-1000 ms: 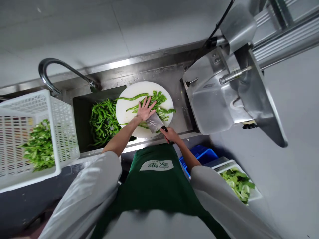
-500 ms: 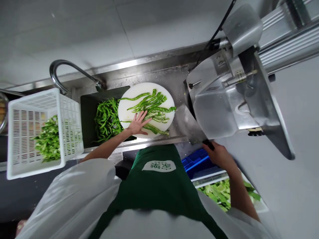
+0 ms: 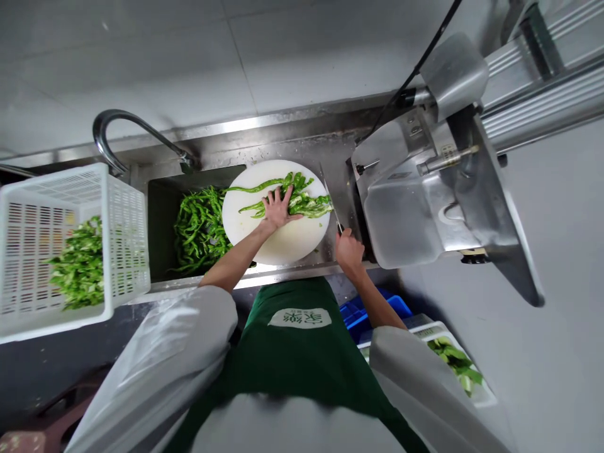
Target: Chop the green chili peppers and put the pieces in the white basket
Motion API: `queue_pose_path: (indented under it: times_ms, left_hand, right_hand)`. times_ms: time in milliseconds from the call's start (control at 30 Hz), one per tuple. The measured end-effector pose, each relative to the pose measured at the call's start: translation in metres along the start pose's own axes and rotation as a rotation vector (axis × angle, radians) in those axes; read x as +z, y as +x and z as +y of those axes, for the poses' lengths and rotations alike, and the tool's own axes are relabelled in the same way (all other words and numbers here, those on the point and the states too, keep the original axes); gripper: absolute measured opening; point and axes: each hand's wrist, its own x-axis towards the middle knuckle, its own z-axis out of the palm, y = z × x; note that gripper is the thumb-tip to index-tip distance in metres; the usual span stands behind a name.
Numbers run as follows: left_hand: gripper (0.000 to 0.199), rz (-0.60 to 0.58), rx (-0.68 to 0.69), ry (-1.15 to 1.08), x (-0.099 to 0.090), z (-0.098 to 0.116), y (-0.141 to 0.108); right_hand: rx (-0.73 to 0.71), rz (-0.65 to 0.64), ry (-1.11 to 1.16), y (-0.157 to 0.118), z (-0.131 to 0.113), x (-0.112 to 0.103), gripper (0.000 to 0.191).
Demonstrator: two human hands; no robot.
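Note:
On the round white cutting board (image 3: 287, 246) lie long green peppers (image 3: 309, 204), bunched toward its right and upper part. My left hand (image 3: 277, 209) lies flat on the peppers with its fingers spread, pressing on the bunch. My right hand (image 3: 350, 248) is closed round the dark handle of a cleaver (image 3: 330, 192). The cleaver's broad blade is seen nearly edge-on, upright at the board's right edge by the pepper ends. Whether it touches them I cannot tell. More whole green peppers (image 3: 201, 229) fill part of the sink (image 3: 160, 233) left of the board.
A white plastic basket (image 3: 126, 233) with cut greens (image 3: 82, 264) stands at the left. Behind the sink rises a curved faucet (image 3: 136, 126). A metal slicing machine (image 3: 401, 214) is close on the right. Below the counter are a blue crate (image 3: 399, 306) and a white crate (image 3: 486, 393) holding leaves.
My right hand has brought the cleaver from beside the slicing machine up to the board's right edge. My left hand has moved up and right, gathering the lower peppers into the bunch.

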Motion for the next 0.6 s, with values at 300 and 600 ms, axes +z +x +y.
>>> queue_pose_path:
  times_ms: [300, 600]
  left_hand:
    - [0.053, -0.068, -0.169, -0.010, -0.029, -0.114, 0.040]
    - [0.043, 0.472, -0.255, -0.184, -0.071, -0.176, -0.018]
  right_hand:
    - [-0.079, -0.023, 0.030, -0.003, -0.024, -0.012, 0.037]
    - [-0.438, -0.063, -0.106, -0.039, 0.088, -0.026, 0.037]
